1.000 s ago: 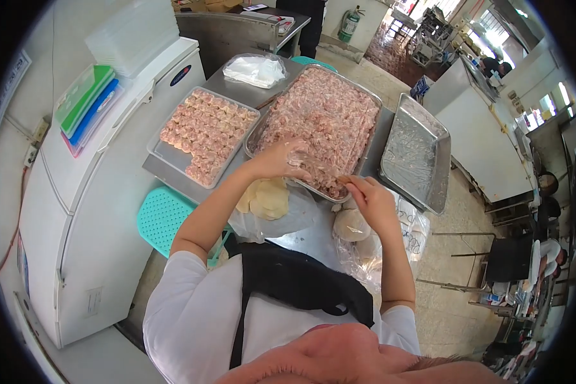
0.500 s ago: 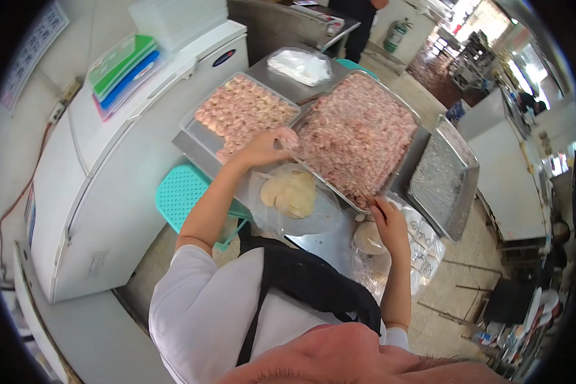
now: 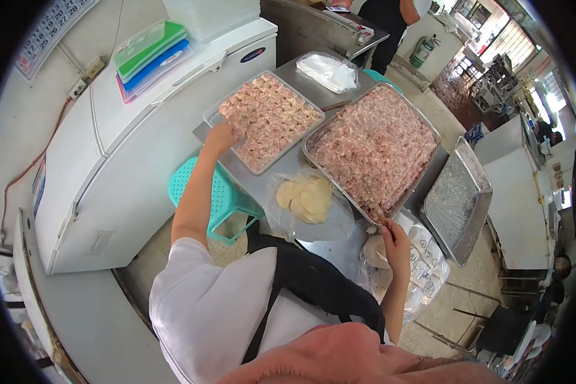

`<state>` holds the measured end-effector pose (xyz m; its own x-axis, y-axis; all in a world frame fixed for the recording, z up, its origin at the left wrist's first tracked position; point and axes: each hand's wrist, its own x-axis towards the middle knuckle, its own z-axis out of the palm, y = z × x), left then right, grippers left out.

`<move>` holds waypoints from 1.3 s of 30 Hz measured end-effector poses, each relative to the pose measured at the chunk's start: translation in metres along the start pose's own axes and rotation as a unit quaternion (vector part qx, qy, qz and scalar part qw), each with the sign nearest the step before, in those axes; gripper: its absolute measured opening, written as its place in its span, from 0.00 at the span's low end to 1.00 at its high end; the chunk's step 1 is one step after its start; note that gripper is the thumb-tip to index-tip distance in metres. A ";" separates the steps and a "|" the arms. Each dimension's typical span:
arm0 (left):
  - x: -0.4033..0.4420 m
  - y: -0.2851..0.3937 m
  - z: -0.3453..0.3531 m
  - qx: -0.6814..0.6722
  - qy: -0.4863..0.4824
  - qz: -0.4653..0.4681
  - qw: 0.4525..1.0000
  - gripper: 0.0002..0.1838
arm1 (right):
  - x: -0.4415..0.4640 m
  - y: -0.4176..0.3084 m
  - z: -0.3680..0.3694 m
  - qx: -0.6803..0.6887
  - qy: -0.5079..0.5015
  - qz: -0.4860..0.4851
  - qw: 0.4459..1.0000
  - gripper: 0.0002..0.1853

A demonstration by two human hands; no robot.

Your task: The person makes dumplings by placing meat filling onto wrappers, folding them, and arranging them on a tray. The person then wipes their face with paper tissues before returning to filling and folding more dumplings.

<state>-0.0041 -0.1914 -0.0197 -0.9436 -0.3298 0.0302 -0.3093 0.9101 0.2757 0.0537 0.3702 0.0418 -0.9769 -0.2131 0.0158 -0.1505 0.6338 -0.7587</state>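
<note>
My left hand [image 3: 224,136] is at the near left edge of a clear plastic tray [image 3: 260,171], its fingers closed around a small meat-filled dumpling. Rows of open-topped dumplings [image 3: 272,109] fill most of that tray. My right hand [image 3: 397,242] grips a thin utensil whose tip is in the ground meat; its exact kind is hidden. The pinkish ground meat [image 3: 377,147] is heaped in a large metal tray [image 3: 318,161]. Between my hands, a stack of round dough wrappers [image 3: 306,200] lies fanned out on a plastic bag [image 3: 281,224].
A scraped metal tray [image 3: 457,198] is on the right, beside plastic packs of wrappers [image 3: 422,269]. Folded plastic bags [image 3: 328,72] lie at the table's back. A teal stool [image 3: 214,198] and white chest freezer [image 3: 153,147] stand left. Another person [image 3: 384,29] stands behind.
My left hand has moved left, from beside the meat tray to the dumpling tray's left edge. My right hand stays at the meat tray's near corner. The view has shifted slightly.
</note>
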 end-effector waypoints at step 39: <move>0.018 -0.030 -0.009 -0.189 0.022 0.283 0.940 0.24 | 0.085 -0.075 0.058 -0.357 -0.033 0.047 0.932 0.10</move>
<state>-0.0106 -0.2269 -0.0183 -0.9362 0.1622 0.3119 0.3122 0.7915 0.5254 -0.0089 0.2616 0.0619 -0.9830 -0.1616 -0.0877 -0.1497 0.9804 -0.1278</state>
